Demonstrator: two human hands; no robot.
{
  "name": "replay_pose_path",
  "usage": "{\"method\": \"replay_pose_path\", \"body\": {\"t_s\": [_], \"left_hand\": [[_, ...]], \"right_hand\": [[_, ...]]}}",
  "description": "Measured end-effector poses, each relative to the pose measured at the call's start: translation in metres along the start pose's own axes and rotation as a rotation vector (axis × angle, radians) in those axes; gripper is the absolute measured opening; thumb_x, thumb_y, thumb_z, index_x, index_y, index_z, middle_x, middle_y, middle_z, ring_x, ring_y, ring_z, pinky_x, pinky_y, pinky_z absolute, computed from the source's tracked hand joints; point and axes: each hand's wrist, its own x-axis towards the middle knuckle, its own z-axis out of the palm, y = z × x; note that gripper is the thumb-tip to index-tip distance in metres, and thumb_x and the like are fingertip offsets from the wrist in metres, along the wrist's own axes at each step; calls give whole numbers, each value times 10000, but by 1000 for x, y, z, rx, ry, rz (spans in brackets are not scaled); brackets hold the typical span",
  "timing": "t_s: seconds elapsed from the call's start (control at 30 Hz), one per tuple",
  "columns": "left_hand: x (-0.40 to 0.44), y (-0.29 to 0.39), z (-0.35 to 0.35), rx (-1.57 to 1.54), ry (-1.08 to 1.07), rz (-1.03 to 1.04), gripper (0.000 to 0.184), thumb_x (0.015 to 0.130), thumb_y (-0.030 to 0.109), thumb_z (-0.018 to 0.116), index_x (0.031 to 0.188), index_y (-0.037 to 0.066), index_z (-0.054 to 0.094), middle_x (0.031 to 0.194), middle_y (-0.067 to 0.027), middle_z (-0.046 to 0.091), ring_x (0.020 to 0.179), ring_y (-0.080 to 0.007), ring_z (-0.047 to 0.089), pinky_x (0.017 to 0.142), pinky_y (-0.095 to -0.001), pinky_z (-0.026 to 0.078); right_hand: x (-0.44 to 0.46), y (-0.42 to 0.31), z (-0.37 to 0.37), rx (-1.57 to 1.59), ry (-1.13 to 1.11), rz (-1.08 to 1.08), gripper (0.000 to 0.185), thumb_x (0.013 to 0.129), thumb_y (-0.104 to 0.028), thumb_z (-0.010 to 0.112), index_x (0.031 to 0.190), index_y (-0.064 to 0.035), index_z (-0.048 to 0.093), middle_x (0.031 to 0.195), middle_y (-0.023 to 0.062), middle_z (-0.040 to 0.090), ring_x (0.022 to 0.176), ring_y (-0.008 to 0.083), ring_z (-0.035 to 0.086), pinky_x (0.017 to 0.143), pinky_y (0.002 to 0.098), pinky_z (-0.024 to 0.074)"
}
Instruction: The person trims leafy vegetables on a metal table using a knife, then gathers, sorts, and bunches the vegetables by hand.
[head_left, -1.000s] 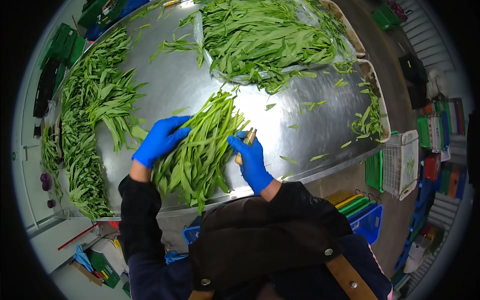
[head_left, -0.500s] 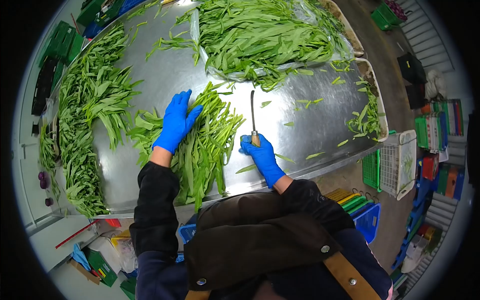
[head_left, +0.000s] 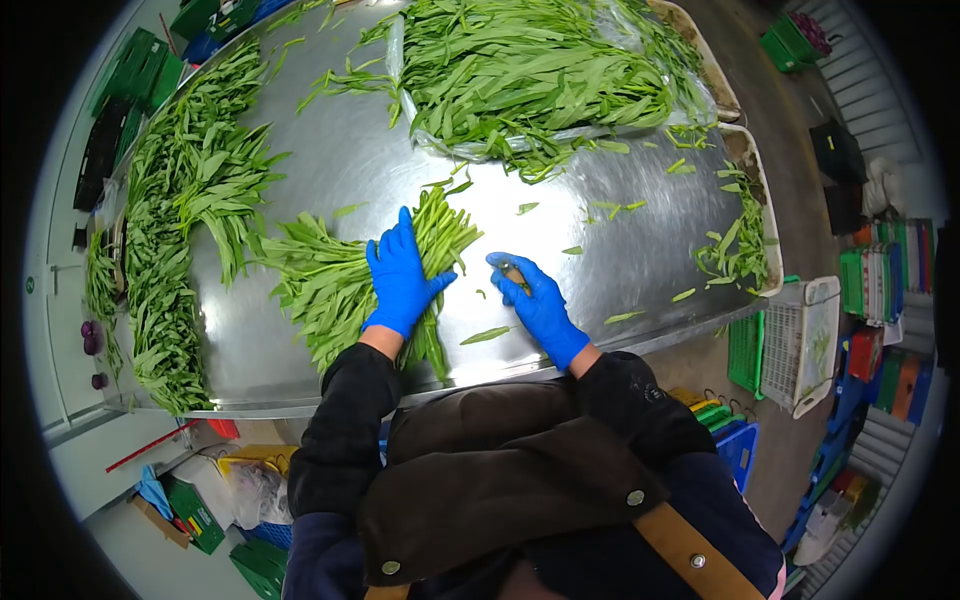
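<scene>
My left hand [head_left: 398,285], in a blue glove, lies across a bunch of long-leafed greens [head_left: 325,285]. Its fingers are stretched out and its thumb is spread to the right, with the pale cut-looking stems [head_left: 445,235] showing between them. To the right, just above the metal table [head_left: 600,265], my gloved right hand [head_left: 540,315] is closed round the wooden handle of a knife [head_left: 516,279]. The knife's blade cannot be made out at this angle. Loose leaves [head_left: 487,336] lie on the metal between and near the hands.
A large heap of greens [head_left: 540,85] on clear plastic fills the back of the table. A long row of greens [head_left: 165,270] runs along the left side. Trays [head_left: 772,250] with leaf scraps stand at the right edge, and a grey crate [head_left: 785,345] stands beyond it.
My left hand has moved right and down over the bunch, whose lower leaves have shifted. My right hand has turned, so the thin curved blade seen before no longer shows.
</scene>
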Motion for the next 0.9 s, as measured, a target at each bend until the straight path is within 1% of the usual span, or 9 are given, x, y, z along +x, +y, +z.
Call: {"method": "replay_pose_path", "body": {"t_s": [0.1, 0.2, 0.3, 0.33, 0.43, 0.6, 0.7, 0.77, 0.9], "left_hand": [[5, -9, 7, -93, 39, -21, 1086, 625, 505, 761, 1440, 26, 224, 1118, -130, 506, 1061, -282, 467, 994, -475, 297], [7, -11, 9, -19, 90, 56, 864, 686, 475, 717, 1343, 25, 383, 1110, -122, 500, 1052, -283, 462, 941, -432, 313], [9, -9, 8, -5, 51, 32, 836, 700, 472, 706, 1334, 26, 394, 1111, -117, 498, 1057, -282, 456, 947, -431, 310], [9, -8, 8, -3, 58, 31, 819, 706, 467, 700, 1326, 25, 400, 1114, -114, 496, 1059, -281, 454, 950, -432, 306], [9, -8, 10, 15, 69, 36, 812, 711, 475, 692, 1322, 23, 406, 1111, -114, 496, 1059, -280, 454, 951, -434, 302], [9, -4, 10, 12, 87, -4, 819, 724, 524, 664, 1317, 20, 410, 1153, -127, 486, 1086, -291, 437, 965, -465, 288], [8, -1, 11, 47, 79, -39, 808, 728, 521, 664, 1320, 33, 411, 1159, -127, 481, 1105, -290, 429, 984, -471, 282], [8, -2, 11, 30, 25, -62, 797, 727, 508, 670, 1322, 45, 412, 1164, -127, 476, 1120, -290, 423, 998, -483, 276], [8, -2, 12, -21, 36, -58, 783, 727, 472, 674, 1327, 46, 408, 1137, -122, 479, 1104, -292, 430, 994, -497, 274]], "right_hand": [[14, -17, -3, -80, -116, 247, 252, 922, -258, 572, 1109, -89, 596, 774, 36, 661, 659, 131, 622, 612, 269, 479], [31, -7, 9, -376, -52, 136, 284, 932, -325, 535, 1067, -81, 593, 754, 85, 655, 660, 185, 642, 611, 312, 485], [43, -8, 18, -520, -65, -4, 334, 924, -377, 527, 1051, -72, 578, 764, 136, 646, 677, 262, 649, 628, 347, 498], [42, -32, 20, -521, -129, 104, 343, 924, -363, 511, 1101, -71, 552, 791, 166, 652, 744, 344, 646, 675, 414, 506], [58, -13, 34, -770, -186, 83, 361, 922, -339, 495, 1161, -69, 515, 835, 191, 653, 790, 374, 635, 709, 442, 504], [94, 3, 55, -855, -232, 47, 299, 916, -314, 487, 983, -23, 495, 854, 204, 644, 795, 397, 622, 713, 473, 483], [79, 6, 44, -739, -218, -21, 293, 916, -305, 487, 969, -18, 506, 835, 206, 639, 784, 396, 620, 711, 476, 480], [45, 10, 20, -862, -211, -21, 272, 914, -304, 495, 953, -36, 526, 817, 205, 637, 752, 394, 621, 679, 475, 492], [-17, 6, -32, -919, -239, 212, 308, 900, -347, 523, 988, -52, 530, 790, 216, 642, 740, 407, 624, 678, 473, 497]]}}
